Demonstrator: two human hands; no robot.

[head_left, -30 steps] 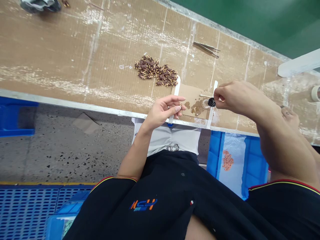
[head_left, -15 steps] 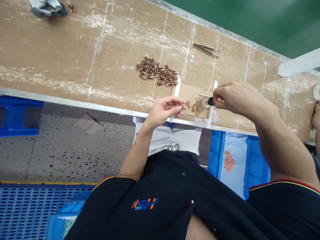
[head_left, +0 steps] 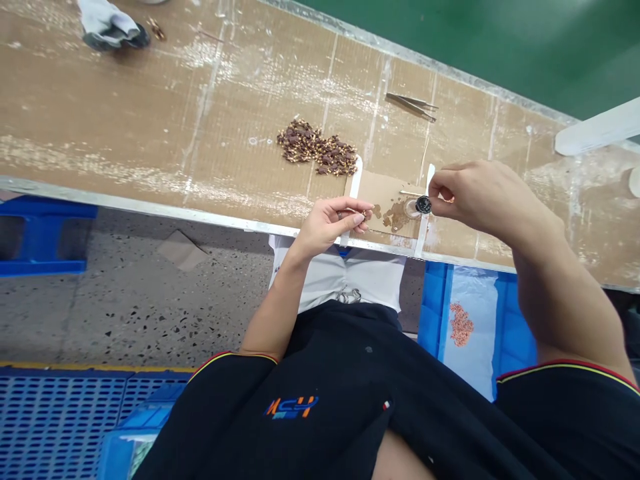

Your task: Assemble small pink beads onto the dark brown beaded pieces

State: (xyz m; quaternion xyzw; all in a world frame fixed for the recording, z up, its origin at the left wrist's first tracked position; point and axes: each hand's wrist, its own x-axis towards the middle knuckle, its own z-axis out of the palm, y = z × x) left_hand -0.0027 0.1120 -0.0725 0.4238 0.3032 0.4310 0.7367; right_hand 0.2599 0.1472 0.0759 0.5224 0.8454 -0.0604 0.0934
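Thumb and fingers of my left hand [head_left: 334, 223] are closed in a pinch on a small metal-tipped part [head_left: 367, 215], mostly covered by the fingertips. My right hand [head_left: 473, 197] has its fingers curled at a round black cap [head_left: 423, 205] and appears to grip its edge. Right beside the cap is a small clear jar [head_left: 412, 208], partly hidden under it. Both lie over a cardboard piece [head_left: 375, 183] with wet brown stains. A thin white stick [head_left: 413, 193] lies just behind the jar. Left of the cardboard is a pile of small brown parts with gold ends [head_left: 317, 148].
Metal tweezers [head_left: 413, 107] lie toward the table's far edge. White strips [head_left: 356, 177] flank the cardboard. A glove [head_left: 113, 27] is at the far left. Below the table edge at right stands a blue bin [head_left: 435, 307] with copper-coloured pieces [head_left: 460, 325] on a white sheet.
The black cap has tilted so that its round face shows more. Both hands stay nearly in place. The view has shifted slightly, and another person's hand at the right edge is out of sight.
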